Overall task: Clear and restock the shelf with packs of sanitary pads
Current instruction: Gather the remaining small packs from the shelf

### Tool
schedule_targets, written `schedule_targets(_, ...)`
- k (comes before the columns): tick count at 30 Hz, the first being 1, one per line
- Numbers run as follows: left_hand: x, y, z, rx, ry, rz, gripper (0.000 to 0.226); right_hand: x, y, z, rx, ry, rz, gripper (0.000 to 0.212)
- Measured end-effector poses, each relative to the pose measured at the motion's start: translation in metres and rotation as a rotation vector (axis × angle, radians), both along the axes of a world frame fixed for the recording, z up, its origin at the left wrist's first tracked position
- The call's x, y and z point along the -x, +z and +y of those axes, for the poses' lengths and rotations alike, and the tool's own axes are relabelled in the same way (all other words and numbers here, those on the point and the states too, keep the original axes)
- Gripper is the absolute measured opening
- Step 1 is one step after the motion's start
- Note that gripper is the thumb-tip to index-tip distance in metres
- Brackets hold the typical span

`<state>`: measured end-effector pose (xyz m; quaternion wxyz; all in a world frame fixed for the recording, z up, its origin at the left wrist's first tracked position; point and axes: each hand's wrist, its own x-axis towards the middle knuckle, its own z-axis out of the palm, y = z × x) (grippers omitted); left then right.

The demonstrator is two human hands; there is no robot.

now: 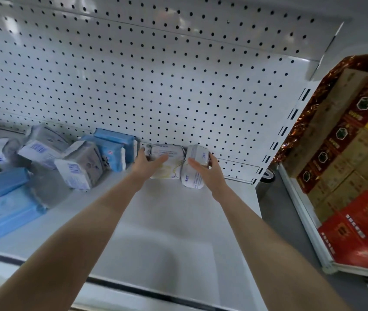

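Two white pad packs stand side by side at the back of the white shelf, against the pegboard. My left hand grips the left white pack, thumb on top and fingers behind its left side. My right hand grips the right white pack, thumb on its front face and fingers round its right side. Left of them stand blue pad packs and grey-white pad packs, some tipped over.
Larger blue packs lie at the shelf's left front. The perforated back panel rises behind. To the right, a separate rack holds red and brown boxes. The shelf's slotted upright marks its right end.
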<state>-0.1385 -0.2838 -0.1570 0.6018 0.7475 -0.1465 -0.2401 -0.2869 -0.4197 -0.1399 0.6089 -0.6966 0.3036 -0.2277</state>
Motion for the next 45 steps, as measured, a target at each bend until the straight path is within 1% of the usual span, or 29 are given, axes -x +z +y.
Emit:
schedule_targets(1, 0.001, 0.000, 0.000, -0.015, -0.004, -0.007, 0.094, -0.002, -0.001, 0.000, -0.004, 0.007, 0.021, 0.034)
schedule_targets(2, 0.001, -0.002, -0.001, -0.017, -0.015, -0.024, 0.079, -0.003, 0.000, 0.001, -0.006, 0.012, 0.042, 0.040)
schedule_targets(3, 0.001, -0.002, -0.001, -0.027, -0.027, -0.040, 0.064, -0.002, 0.000, 0.002, 0.005, 0.010, 0.068, 0.054)
schedule_targets(4, 0.000, -0.003, -0.001, -0.034, -0.033, -0.065, 0.055, -0.004, -0.003, 0.001, 0.012, -0.002, 0.087, 0.072)
schedule_targets(5, 0.001, -0.002, 0.000, -0.043, -0.034, -0.081, 0.051, -0.004, -0.005, -0.001, 0.010, -0.019, 0.094, 0.086)
schedule_targets(6, 0.002, -0.003, 0.001, -0.038, -0.035, -0.094, 0.050, -0.003, -0.006, -0.001, -0.003, -0.030, 0.093, 0.092)
schedule_targets(7, 0.003, -0.003, 0.001, -0.035, -0.035, -0.088, 0.050, 0.000, -0.004, 0.002, -0.016, -0.031, 0.087, 0.091)
schedule_targets(10, 0.017, -0.003, 0.005, 0.015, -0.007, -0.070, 0.045, 0.008, -0.002, 0.006, -0.078, -0.018, 0.060, 0.065)
schedule_targets(11, 0.022, -0.001, 0.006, 0.026, 0.014, -0.078, 0.043, 0.011, -0.001, 0.008, -0.086, -0.010, 0.052, 0.062)
schedule_targets(15, 0.036, 0.006, 0.015, 0.132, 0.036, -0.102, 0.038, 0.020, 0.006, 0.019, -0.106, -0.036, -0.008, 0.059)
schedule_targets(18, 0.047, 0.023, 0.020, 0.171, 0.037, -0.162, 0.034, 0.030, 0.016, 0.022, -0.108, -0.067, -0.058, 0.058)
schedule_targets(19, 0.055, 0.030, 0.020, 0.181, 0.029, -0.167, 0.033, 0.040, 0.020, 0.023, -0.100, -0.071, -0.066, 0.056)
schedule_targets(22, 0.078, 0.041, 0.021, 0.236, 0.023, -0.120, 0.024, 0.061, 0.025, 0.023, -0.091, -0.089, -0.078, 0.041)
schedule_targets(23, 0.088, 0.045, 0.021, 0.248, 0.012, -0.120, 0.021, 0.070, 0.029, 0.024, -0.094, -0.102, -0.084, 0.043)
schedule_targets(26, 0.109, 0.052, 0.017, 0.255, 0.018, -0.136, 0.020, 0.091, 0.037, 0.018, -0.068, -0.150, -0.102, 0.066)
schedule_targets(29, 0.138, 0.064, 0.005, 0.286, 0.016, -0.131, 0.022, 0.118, 0.047, 0.005, -0.055, -0.172, -0.128, 0.085)
schedule_targets(31, 0.157, 0.070, -0.004, 0.294, 0.002, -0.136, 0.024, 0.135, 0.053, -0.002, -0.042, -0.191, -0.143, 0.091)
schedule_targets(35, 0.212, 0.083, -0.034, 0.324, -0.020, -0.147, 0.030, 0.188, 0.062, -0.031, -0.016, -0.189, -0.164, 0.086)
schedule_targets(37, 0.241, 0.088, -0.053, 0.355, -0.009, -0.157, 0.025, 0.216, 0.066, -0.051, 0.004, -0.183, -0.173, 0.086)
schedule_targets(39, 0.272, 0.090, -0.074, 0.368, 0.022, -0.176, 0.020, 0.247, 0.070, -0.074, 0.027, -0.166, -0.173, 0.077)
schedule_targets(40, 0.282, 0.089, -0.082, 0.349, 0.028, -0.178, 0.028, 0.257, 0.071, -0.083, 0.034, -0.161, -0.177, 0.071)
schedule_targets(42, 0.323, 0.085, -0.102, 0.304, 0.053, -0.162, 0.056, 0.294, 0.070, -0.108, 0.040, -0.135, -0.165, 0.066)
schedule_targets(43, 0.341, 0.082, -0.110, 0.303, 0.066, -0.160, 0.057, 0.309, 0.068, -0.118, 0.041, -0.121, -0.153, 0.067)
schedule_targets(45, 0.371, 0.069, -0.124, 0.317, 0.097, -0.138, 0.037, 0.337, 0.059, -0.136, 0.026, -0.103, -0.127, 0.068)
